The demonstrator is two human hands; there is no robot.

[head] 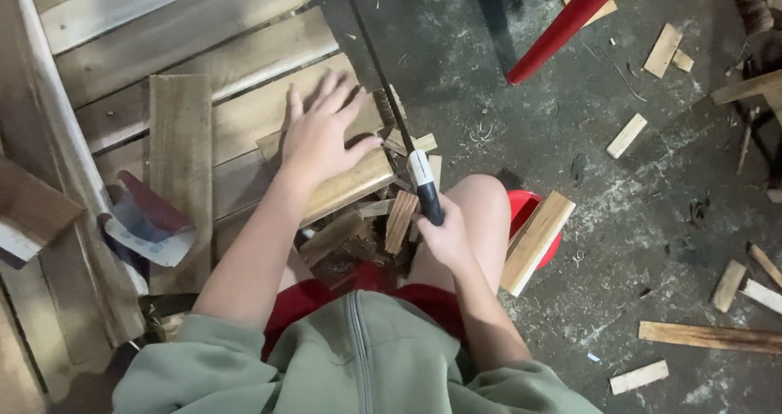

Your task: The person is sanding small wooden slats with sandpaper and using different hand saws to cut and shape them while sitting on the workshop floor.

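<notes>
Rough grey concrete floor (652, 202), stained and littered with pale wood offcuts (627, 135) and shavings. Left of the saw (391, 105) sits a weathered slatted pallet (204, 48). The left hand (322, 133) lies flat, fingers spread, pressing a smooth light board (346, 188) just beside the thin dark blade. The right hand (444, 235) is wrapped tight round the saw's black-and-white handle. A red stool (529, 210) sits just right of that.

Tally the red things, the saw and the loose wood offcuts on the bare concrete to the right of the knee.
Red things: 3 (pole, bucket, shorts)
Saw: 1, in the right hand; the left hand presses a board
Offcuts right of the knee: about 10, e.g.
Total: about 14
</notes>
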